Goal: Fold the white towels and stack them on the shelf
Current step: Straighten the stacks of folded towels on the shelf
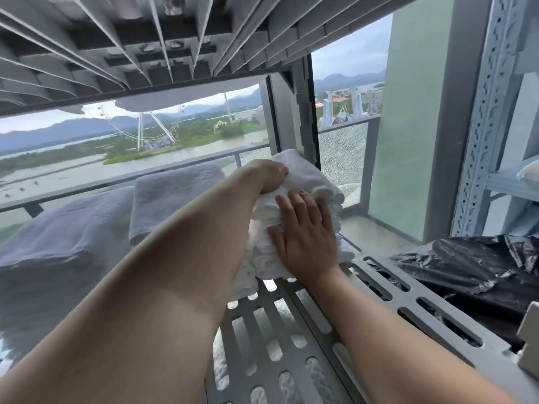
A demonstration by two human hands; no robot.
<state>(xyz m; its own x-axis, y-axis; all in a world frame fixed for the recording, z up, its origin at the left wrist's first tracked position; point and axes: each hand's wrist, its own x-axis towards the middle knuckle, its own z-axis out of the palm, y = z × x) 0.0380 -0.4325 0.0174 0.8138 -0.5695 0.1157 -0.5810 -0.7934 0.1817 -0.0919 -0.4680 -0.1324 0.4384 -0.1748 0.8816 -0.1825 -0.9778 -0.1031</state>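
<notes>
A stack of folded white towels point(309, 176) stands on the grey slotted shelf point(294, 325), near its right end. My left hand point(269, 174) grips the stack's top left side, fingers curled into the cloth. My right hand point(306, 237) lies flat against the stack's front face, fingers spread. More folded white towels point(172, 196) sit on the shelf to the left of the stack, and a larger white bundle point(58, 243) lies further left.
The underside of an upper grey shelf point(145, 39) hangs close overhead. A perforated metal upright point(484, 126) stands at the right. A black plastic bag point(472, 272) lies beside the shelf's right edge. Behind the shelf are a window and a balcony railing point(116, 182).
</notes>
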